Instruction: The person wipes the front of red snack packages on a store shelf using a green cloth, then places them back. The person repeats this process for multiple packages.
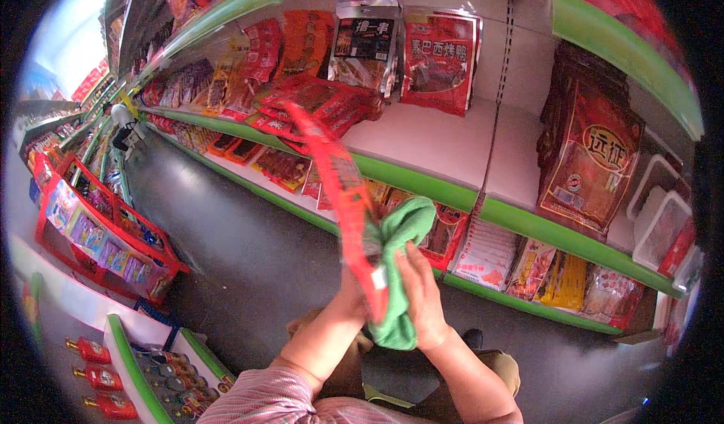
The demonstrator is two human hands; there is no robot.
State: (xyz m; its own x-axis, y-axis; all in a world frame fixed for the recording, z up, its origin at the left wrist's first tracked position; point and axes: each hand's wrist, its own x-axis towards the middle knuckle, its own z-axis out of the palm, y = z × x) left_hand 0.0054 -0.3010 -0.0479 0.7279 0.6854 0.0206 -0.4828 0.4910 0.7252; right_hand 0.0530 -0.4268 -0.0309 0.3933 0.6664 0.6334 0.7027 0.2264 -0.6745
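Observation:
My left hand [353, 291] grips the lower end of a red plastic food packet [341, 192], which stands up nearly edge-on and looks blurred. Most of that hand's fingers are hidden behind the packet. Folded in my right hand [421, 299] is a green cloth [404, 265], which lies against the packet's right side near its bottom. Beyond the packet's top, a loose pile of similar red packets [328, 107] lies on the middle shelf [418, 135]. A red packet [438, 64] and a black-and-clear packet [362, 48] stand upright behind the pile.
Large dark-red packets [594, 152] and clear plastic boxes [662, 226] occupy the shelf's right end. More packets [481, 254] line the bottom shelf. A red-framed display rack [107, 231] and red bottles [104, 376] are at left. Down the aisle [226, 209] a person [123, 124] bends over.

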